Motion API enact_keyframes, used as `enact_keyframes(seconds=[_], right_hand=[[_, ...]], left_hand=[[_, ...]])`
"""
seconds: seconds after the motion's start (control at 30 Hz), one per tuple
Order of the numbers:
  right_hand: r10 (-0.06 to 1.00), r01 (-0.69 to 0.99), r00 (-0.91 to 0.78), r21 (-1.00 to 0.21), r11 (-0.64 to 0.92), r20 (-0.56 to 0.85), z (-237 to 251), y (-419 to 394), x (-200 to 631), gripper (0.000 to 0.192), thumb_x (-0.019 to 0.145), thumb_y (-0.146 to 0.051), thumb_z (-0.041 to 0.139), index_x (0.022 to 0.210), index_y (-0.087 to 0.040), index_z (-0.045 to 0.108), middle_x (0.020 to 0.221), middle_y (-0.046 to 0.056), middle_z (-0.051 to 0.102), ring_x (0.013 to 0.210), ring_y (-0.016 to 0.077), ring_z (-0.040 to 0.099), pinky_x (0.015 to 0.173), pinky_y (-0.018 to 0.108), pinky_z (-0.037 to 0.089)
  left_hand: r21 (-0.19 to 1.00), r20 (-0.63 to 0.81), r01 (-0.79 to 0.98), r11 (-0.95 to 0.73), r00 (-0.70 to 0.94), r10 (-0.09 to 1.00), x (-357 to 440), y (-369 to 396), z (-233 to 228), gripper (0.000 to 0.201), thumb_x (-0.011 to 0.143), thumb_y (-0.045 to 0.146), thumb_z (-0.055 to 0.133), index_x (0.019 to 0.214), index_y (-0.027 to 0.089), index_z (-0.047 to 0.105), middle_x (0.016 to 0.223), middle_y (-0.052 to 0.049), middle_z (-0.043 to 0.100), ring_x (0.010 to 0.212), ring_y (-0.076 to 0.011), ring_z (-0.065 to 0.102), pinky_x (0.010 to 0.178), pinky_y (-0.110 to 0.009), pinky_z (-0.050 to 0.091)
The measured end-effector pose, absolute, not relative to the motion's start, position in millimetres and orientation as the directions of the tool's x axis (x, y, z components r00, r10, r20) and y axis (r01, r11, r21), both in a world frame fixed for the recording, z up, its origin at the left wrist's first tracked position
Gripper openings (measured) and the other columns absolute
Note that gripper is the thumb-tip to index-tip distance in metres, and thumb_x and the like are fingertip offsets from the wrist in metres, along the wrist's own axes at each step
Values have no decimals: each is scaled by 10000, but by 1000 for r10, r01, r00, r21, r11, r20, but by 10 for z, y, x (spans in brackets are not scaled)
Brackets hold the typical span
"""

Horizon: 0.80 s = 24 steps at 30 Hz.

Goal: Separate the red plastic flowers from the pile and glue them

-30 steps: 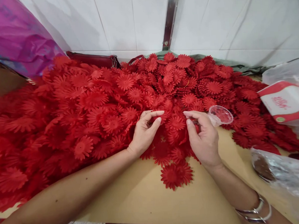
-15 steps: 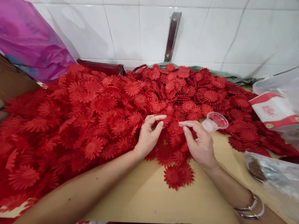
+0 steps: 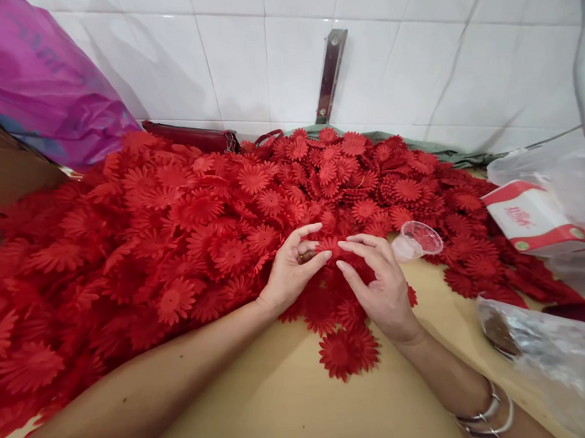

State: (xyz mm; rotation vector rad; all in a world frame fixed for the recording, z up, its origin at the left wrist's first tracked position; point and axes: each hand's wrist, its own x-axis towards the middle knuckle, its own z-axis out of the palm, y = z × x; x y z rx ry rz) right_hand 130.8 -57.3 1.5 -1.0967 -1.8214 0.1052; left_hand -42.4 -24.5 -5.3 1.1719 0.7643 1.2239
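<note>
My left hand is over the front of a large heap of red fabric flower pieces. Its index finger reaches forward, and a gap shows between that finger and the thumb. Facing it, my right hand has its fingers and thumb apart. One red flower piece lies between the two sets of fingertips; whether any finger touches it I cannot tell. Just nearer to me, a few more flower pieces lie flat on the tan tabletop.
Right of my right hand, a clear plastic cup lies tipped. Farther right are a red and white box and a clear plastic bag. A purple bag, a cardboard box and a red purse border the heap. White tiles rise behind.
The fingers of both hands have spread from near-pinches, and the right fingertips have come closer to the left ones. A flower piece now shows between them. The view has shifted slightly.
</note>
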Motion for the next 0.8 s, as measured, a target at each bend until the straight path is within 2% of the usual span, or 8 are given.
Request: enact_keyframes(seconds=[0.27,0.4,0.5,0.63,0.8], right_hand=[[736,608,-134,-531,590,663,-6,-575,1308,240,943,-245,683,1182,-269,687,1164,83,666,1125,233,630,1025,471,522],[741,590,-130,-549,592,659,13,-609,1282,281,934,-250,694,1213,-273,668,1176,82,672,1147,236,626,1042,476,509],[754,569,-117,-578,585,647,32,-626,1262,218,942,-228,677,1155,-272,690,1158,69,677,1133,220,634,1034,444,507],[794,467,-49,-689,555,606,23,-619,1273,131,961,-201,639,1043,-277,707,1121,37,686,1091,185,652,1016,393,500],[900,250,46,-877,411,434,-33,-593,1311,71,956,-263,653,998,-280,707,1140,34,676,1128,191,626,1013,383,478]], left_hand=[[926,112,-377,-14,238,965,-424,-270,-26,433,745,316,877,1062,183,613,731,68,670,651,-65,604,712,-206,460],[931,112,-365,-21,229,967,-419,-282,-27,430,737,317,881,1046,176,618,721,66,662,638,-62,590,685,-203,447],[934,106,-357,-20,223,969,-418,-290,-20,412,741,320,878,1034,176,626,714,65,660,632,-63,586,676,-206,443],[924,109,-382,6,279,954,-425,-304,4,397,776,305,858,1082,176,642,749,46,699,679,-76,619,728,-218,467],[901,123,-430,62,389,913,-426,-315,12,381,829,275,822,1150,170,646,797,16,740,743,-95,660,793,-237,500]])
